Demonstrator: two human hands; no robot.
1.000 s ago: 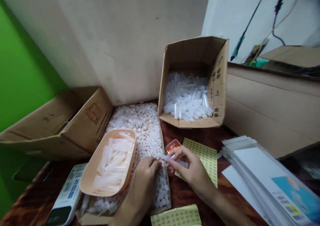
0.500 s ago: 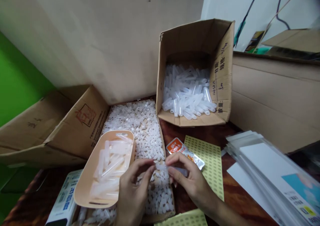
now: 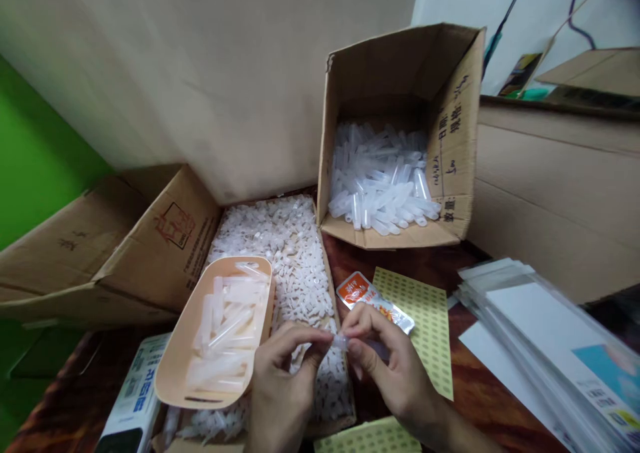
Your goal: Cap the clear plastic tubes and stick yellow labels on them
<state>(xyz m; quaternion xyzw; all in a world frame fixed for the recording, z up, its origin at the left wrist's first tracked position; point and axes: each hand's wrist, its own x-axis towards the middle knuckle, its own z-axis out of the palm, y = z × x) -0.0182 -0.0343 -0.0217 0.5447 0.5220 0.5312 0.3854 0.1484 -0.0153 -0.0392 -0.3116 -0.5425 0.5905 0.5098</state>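
Over the front of the tray, my two hands meet fingertip to fingertip. My right hand (image 3: 387, 359) is closed around a translucent plastic tube (image 3: 379, 348), partly hidden by the fingers. Thumb and forefinger of my left hand (image 3: 287, 373) pinch a small clear plastic cap (image 3: 341, 341) at the tube's end; whether it is seated cannot be made out. Beneath them lies a shallow cardboard tray (image 3: 327, 276) full of small white translucent pieces (image 3: 295, 259). Left of my left hand, a peach plastic basket (image 3: 167, 376) holds several similar tubes (image 3: 230, 329).
A tipped cardboard box (image 3: 463, 146) at the back holds many tubes. Another carton (image 3: 165, 239) stands left. Yellow sticker sheets (image 3: 433, 333), an orange-and-silver packet (image 3: 360, 289) and stacked plastic sleeves (image 3: 540, 326) lie right. A white-and-blue box (image 3: 133, 399) sits front left.
My left hand has moved right, bringing its fingertips up to the tube in my right hand; the gap between the hands has closed. The whole view has shifted slightly.
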